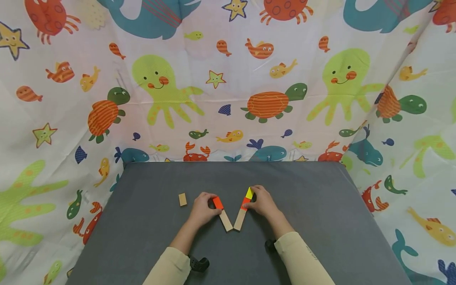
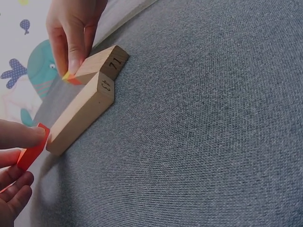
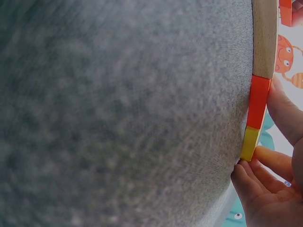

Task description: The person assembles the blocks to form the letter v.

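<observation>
Two long wooden blocks form a V on the table, their near ends meeting. In the left wrist view, the left wooden block (image 2: 75, 118) has 43 printed on its end and the right one (image 2: 97, 66) has 71. My left hand (image 1: 204, 208) pinches a red block (image 1: 218, 203) between thumb and fingers, right at the far end of the left wooden block. On the other arm of the V, a red block (image 3: 259, 101) continues the wooden block (image 1: 240, 220), followed by a yellow block (image 3: 249, 143). My right hand (image 1: 264, 202) holds this pair, thumb along the red, fingertips at the yellow end.
A small wooden block (image 1: 183, 199) lies left of my left hand. Grey cloth covers the table (image 1: 303, 186). Behind and beside it hangs a curtain (image 1: 199, 79) with sea animals. Black straps with devices (image 1: 199, 264) sit at both wrists.
</observation>
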The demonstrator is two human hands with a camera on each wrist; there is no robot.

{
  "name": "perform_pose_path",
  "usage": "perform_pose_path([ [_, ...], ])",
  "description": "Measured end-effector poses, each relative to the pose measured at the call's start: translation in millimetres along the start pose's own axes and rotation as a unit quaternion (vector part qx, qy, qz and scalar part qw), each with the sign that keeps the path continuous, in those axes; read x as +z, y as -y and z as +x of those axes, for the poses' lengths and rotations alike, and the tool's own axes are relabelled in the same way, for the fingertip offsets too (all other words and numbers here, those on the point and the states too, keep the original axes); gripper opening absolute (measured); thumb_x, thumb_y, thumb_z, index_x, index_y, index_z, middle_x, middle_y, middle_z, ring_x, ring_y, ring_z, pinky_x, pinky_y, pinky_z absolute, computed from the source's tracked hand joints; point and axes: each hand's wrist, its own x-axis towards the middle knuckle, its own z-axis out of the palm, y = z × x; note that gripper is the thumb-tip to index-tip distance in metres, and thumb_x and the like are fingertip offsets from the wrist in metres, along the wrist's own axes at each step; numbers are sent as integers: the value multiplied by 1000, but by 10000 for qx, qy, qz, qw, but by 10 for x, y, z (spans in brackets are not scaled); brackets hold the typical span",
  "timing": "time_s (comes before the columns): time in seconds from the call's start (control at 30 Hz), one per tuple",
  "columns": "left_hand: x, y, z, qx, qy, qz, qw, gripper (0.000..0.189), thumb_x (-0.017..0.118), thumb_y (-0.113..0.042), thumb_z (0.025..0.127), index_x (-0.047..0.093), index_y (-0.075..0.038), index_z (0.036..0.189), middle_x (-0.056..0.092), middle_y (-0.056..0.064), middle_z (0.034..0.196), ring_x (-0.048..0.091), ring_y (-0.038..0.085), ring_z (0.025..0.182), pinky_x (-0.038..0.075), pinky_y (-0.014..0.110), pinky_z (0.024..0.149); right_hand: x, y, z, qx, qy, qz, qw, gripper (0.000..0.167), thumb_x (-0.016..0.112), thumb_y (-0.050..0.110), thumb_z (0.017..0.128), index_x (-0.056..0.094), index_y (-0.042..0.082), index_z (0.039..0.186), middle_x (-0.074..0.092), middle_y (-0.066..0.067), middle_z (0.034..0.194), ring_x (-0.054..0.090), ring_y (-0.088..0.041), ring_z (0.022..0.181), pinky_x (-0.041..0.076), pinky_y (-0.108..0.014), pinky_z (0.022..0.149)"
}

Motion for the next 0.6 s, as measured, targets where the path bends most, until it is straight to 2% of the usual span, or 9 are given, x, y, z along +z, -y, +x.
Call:
perform_pose_path([
  [0.6, 25, 61, -1, -67, 28, -21, 10000, 51, 87, -23, 78, 70, -9, 124, 60, 11, 123, 56, 29, 110, 48, 49, 98, -17, 5, -17, 17, 37, 74, 10000, 82, 89, 32, 78, 53, -1, 144, 47, -20, 147, 50, -40, 131, 41, -53, 110],
])
